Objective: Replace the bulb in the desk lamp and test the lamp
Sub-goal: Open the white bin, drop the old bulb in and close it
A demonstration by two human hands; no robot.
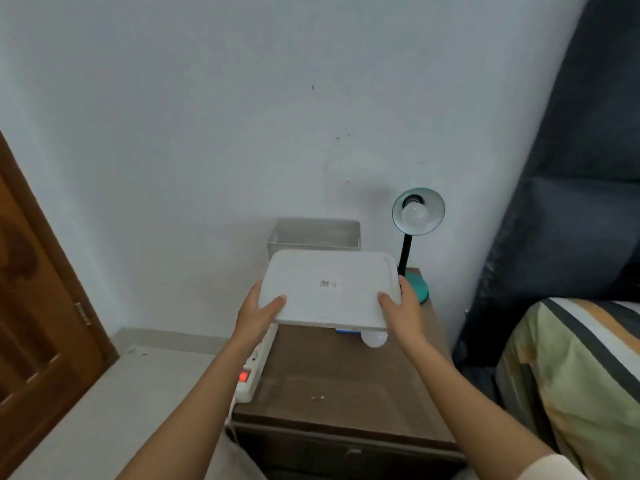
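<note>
Above nightstand (346,382): left hand (258,311), right hand (401,308) grip white lid (329,294) edges, arms outstretched.

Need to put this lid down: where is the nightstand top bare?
Bare patch: the nightstand's front half, between the power strip on its left edge and its right edge. Crowded behind: spare bulb, bin, lamp base.

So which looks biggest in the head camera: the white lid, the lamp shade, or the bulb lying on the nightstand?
1. White lid, held nearer the camera, which enlarges it.
2. Lamp shade.
3. Loose bulb, partly hidden under the lid.
</note>
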